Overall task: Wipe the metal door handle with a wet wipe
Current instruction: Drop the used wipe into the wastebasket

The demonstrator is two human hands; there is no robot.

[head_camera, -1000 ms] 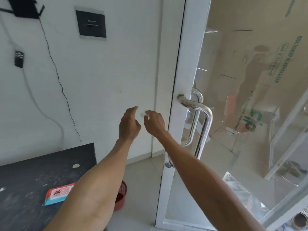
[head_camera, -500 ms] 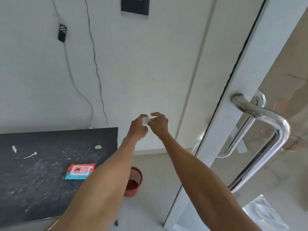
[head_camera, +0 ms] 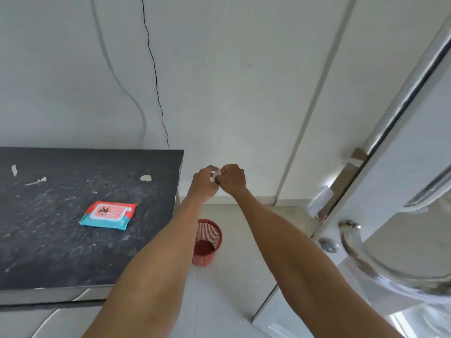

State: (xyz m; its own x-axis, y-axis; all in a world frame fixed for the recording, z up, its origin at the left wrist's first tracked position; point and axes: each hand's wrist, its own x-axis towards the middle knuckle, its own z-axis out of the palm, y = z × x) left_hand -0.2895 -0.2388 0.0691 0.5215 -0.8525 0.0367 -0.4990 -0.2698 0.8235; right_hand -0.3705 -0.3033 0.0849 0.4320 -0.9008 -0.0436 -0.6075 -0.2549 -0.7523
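The wet wipe (head_camera: 215, 175) is a small scrunched bit of white, pinched between the two hands in front of the white wall (head_camera: 244, 93), just past the right corner of the dark table (head_camera: 73, 252). Only a short strip of it shows between the fingers, slanting from upper right down to lower left; the rest is hidden. The left hand (head_camera: 203, 182) and right hand (head_camera: 233, 179) meet knuckle to knuckle, fingers curled in on the wipe, backs turned up. Both bare forearms stretch out straight and converge at the wrists. Well off to the right, the metal door handle (head_camera: 361, 259) shows only its lower end, a chrome tube that leaves its mount on the white door (head_camera: 402, 179) and bends out and down to the right; neither hand touches it. A red mesh basket (head_camera: 207, 242) stands on the floor between the arms, and a teal and red wipe pack (head_camera: 108, 215) lies flat on the table.
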